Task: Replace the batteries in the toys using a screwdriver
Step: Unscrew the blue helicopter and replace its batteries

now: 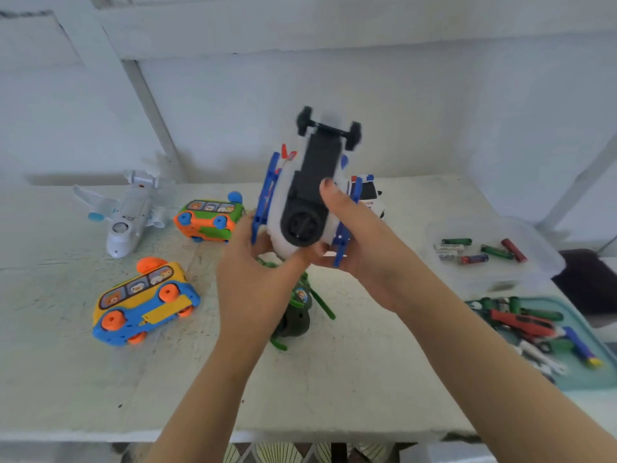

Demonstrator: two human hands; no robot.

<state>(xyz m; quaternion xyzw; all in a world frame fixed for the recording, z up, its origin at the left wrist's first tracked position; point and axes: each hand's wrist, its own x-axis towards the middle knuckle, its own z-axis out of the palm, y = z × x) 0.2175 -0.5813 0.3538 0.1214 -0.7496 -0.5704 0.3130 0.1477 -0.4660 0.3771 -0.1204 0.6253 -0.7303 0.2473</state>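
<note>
Both hands hold a white and blue toy helicopter (314, 182) in the air above the table's middle, its black underside turned toward me. My left hand (263, 272) grips its lower left side by the blue skid. My right hand (360, 238) grips the right side, thumb pressed on the black base. A green toy helicopter (300, 312) lies on the table below my hands, partly hidden. Loose batteries (480, 252) lie in a clear tray (534, 262) at the right. Screwdrivers and tools (534, 325) fill a teal tray (587, 375).
On the white table (334, 396) lie a yellow and blue toy bus (143, 302), an orange and green toy bus (208, 218), a white toy airplane (130, 212) and a police car (367, 195) behind the held toy. A white wall stands behind.
</note>
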